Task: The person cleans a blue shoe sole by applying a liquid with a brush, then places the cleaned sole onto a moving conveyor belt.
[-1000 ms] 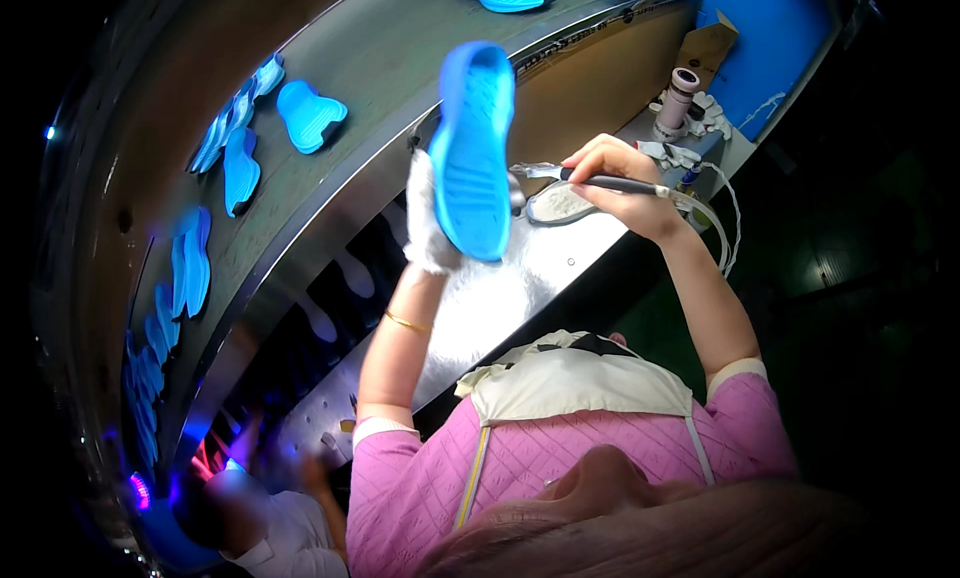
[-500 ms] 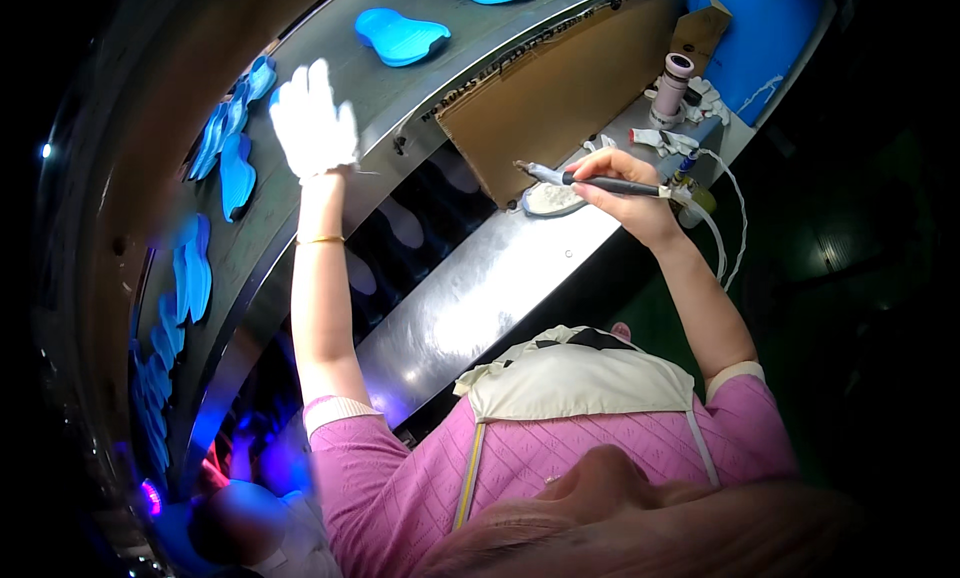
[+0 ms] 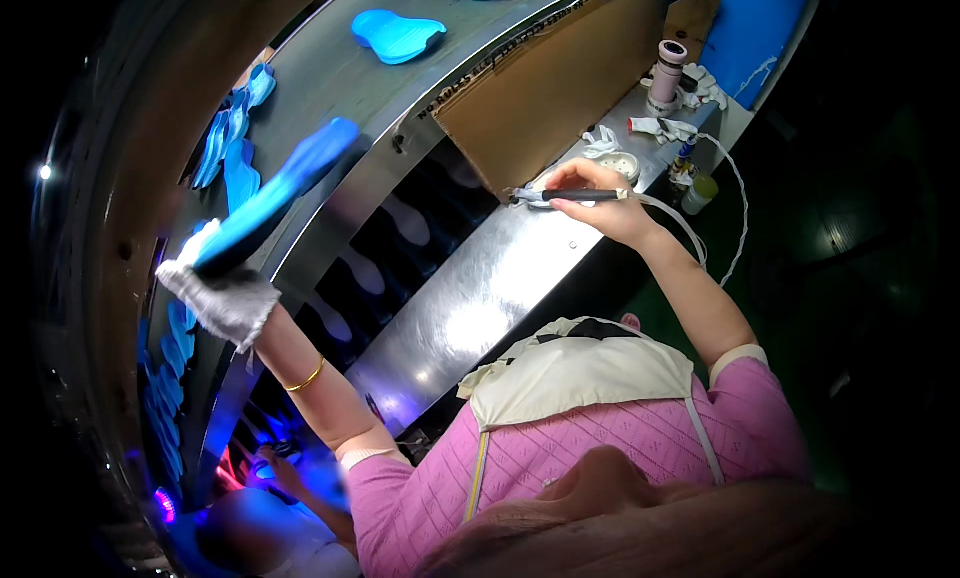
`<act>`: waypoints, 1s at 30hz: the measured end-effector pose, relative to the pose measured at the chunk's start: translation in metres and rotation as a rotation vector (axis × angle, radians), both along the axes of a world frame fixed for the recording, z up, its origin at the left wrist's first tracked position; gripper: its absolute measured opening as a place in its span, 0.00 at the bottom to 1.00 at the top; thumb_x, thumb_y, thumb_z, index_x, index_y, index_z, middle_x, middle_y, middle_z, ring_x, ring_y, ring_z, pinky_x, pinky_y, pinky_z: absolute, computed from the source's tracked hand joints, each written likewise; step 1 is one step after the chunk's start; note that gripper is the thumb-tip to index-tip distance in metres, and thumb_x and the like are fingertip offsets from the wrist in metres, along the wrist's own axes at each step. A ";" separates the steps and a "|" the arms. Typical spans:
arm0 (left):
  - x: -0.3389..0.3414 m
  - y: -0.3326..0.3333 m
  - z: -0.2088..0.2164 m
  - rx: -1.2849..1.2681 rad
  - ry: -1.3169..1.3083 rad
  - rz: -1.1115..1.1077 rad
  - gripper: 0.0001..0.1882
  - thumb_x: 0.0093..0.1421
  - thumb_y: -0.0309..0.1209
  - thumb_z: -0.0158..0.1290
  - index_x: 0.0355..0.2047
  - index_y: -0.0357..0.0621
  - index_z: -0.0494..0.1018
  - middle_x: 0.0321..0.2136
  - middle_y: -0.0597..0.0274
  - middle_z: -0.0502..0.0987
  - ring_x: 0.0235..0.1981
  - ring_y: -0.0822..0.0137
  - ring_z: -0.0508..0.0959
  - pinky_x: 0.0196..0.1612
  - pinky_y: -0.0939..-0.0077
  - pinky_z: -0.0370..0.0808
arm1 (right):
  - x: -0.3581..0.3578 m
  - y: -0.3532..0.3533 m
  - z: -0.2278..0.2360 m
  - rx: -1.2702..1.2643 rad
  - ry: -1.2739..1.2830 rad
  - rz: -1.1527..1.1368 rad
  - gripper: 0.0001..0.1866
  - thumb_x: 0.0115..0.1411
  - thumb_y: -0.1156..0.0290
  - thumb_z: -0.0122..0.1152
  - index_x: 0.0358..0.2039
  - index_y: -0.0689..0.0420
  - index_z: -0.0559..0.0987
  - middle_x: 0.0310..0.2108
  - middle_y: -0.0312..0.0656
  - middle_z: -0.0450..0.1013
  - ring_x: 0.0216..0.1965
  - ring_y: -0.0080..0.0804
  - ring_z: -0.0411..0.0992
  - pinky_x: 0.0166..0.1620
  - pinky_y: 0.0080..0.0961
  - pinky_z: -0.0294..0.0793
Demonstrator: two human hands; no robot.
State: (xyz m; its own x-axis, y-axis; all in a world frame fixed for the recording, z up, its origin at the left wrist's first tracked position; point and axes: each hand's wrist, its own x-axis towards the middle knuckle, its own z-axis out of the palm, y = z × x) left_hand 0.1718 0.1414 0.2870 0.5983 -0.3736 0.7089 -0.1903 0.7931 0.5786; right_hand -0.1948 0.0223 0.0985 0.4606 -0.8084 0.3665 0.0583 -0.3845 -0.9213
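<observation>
Blue sole (image 3: 288,184), gripped one-ended by the left hand (image 3: 225,296) (nine o'clock), could slip; right hand (image 3: 610,214) pinches a black-handled tool (image 3: 588,195).

head: left fisheye, head-worn | facing down | near | rim mostly dark, seemingly

Hands: two, a gloved left hand (image 3: 222,296) and a bare right hand (image 3: 615,216). Blue soles: one held blue sole (image 3: 280,190), two flat blue soles (image 3: 397,38) at the upper belt (image 3: 330,88), many overlapping blue soles (image 3: 240,173) along its far edge, exact count unclear. Pen-like tool (image 3: 585,195): one. Pink flask (image 3: 667,76): one. Yellowish jar (image 3: 699,193): one. Gold bracelet (image 3: 313,376): one. Tabletop (image 3: 470,313): one. Loose gloves (image 3: 660,128): several, bunched. Co-worker (image 3: 250,528): one.
</observation>
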 end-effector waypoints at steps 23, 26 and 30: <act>-0.164 -0.034 -0.183 0.635 0.858 -0.826 0.45 0.55 0.74 0.37 0.54 0.49 0.69 0.48 0.57 0.76 0.46 0.58 0.78 0.50 0.60 0.77 | 0.066 0.028 0.035 -0.043 -0.298 -0.040 0.09 0.55 0.78 0.65 0.34 0.58 0.73 0.32 0.37 0.77 0.34 0.18 0.75 0.39 0.15 0.76; -0.163 -0.037 -0.189 0.613 0.966 -0.774 0.43 0.55 0.72 0.39 0.50 0.45 0.71 0.45 0.55 0.76 0.44 0.57 0.78 0.50 0.60 0.77 | 0.068 0.035 0.032 -0.060 -0.270 0.127 0.10 0.54 0.80 0.65 0.34 0.58 0.74 0.32 0.38 0.77 0.34 0.19 0.76 0.40 0.16 0.76; -0.154 -0.032 -0.187 0.673 0.796 -0.750 0.45 0.55 0.72 0.41 0.53 0.45 0.68 0.48 0.52 0.75 0.45 0.55 0.77 0.50 0.59 0.77 | 0.062 0.038 0.030 -0.032 -0.307 0.014 0.09 0.54 0.80 0.65 0.35 0.59 0.74 0.32 0.38 0.77 0.33 0.20 0.76 0.40 0.17 0.76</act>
State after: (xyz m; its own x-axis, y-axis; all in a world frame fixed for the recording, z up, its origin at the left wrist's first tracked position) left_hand 0.0179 0.1090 0.0996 0.2563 -0.9449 -0.2035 0.7549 0.0641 0.6527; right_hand -0.1330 0.0599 0.1281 0.3352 -0.7887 0.5154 0.3374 -0.4103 -0.8472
